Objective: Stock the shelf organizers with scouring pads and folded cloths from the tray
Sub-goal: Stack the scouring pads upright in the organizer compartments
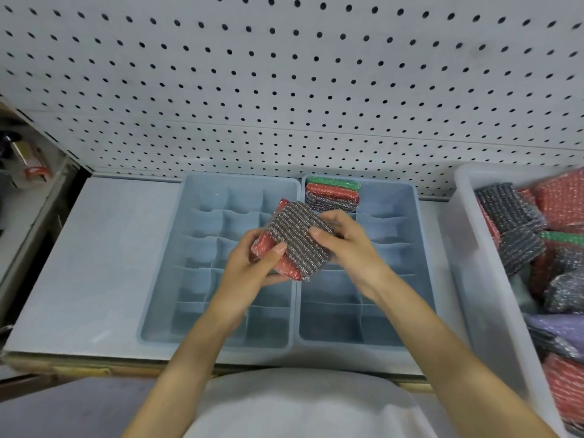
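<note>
Two blue divided organizers sit side by side on the shelf, the left organizer (pixel 164 279) and the right organizer (pixel 422 279). Above them my left hand (pixel 249 267) grips a red scouring pad (pixel 264 245) with a grey striped scouring pad (pixel 297 238) lying on top of it. My right hand (pixel 344 245) pinches the grey pad's right edge. The right organizer's back-left compartment holds stacked pads (pixel 331 194), green, red and grey. The white tray (pixel 474 248) at the right holds several more red, grey and green pads, plus purple cloths (pixel 556 330).
A white pegboard (pixel 284 90) rises right behind the organizers. The pale shelf surface (pixel 88 248) stretches to the left of them. Some packaged goods (pixel 28 162) sit on a neighbouring shelf at the far left. The shelf's wooden front edge (pixel 79 368) runs below.
</note>
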